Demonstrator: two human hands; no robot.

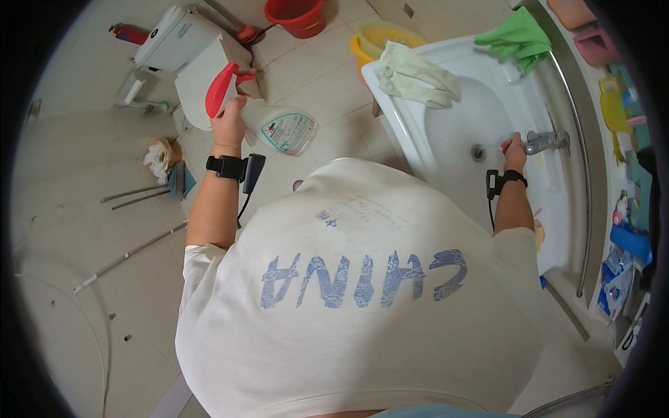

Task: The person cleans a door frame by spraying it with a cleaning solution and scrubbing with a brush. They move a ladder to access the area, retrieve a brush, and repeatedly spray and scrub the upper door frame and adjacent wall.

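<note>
My left hand (pixel 230 123) is wrapped around the neck of a white spray bottle (pixel 251 115) with a red trigger head. The bottle is tilted, its labelled body pointing to the right above the floor. My right hand (pixel 515 151) is over the white washbasin (pixel 454 157), right beside the spout of a metal faucet (pixel 546 142). Its fingers point towards the drain (pixel 478 152); how far they are curled is hard to see. A pale cloth glove (pixel 418 78) is draped over the basin's far left rim. A green cloth (pixel 517 39) hangs at the far right corner.
A white toilet (pixel 204 73) stands at the far left, with a red bucket (pixel 297 18) behind. Yellow basins (pixel 389 39) sit beyond the washbasin. A shelf with several bottles and packs lines the right. A metal pole (pixel 130 256) shows at left.
</note>
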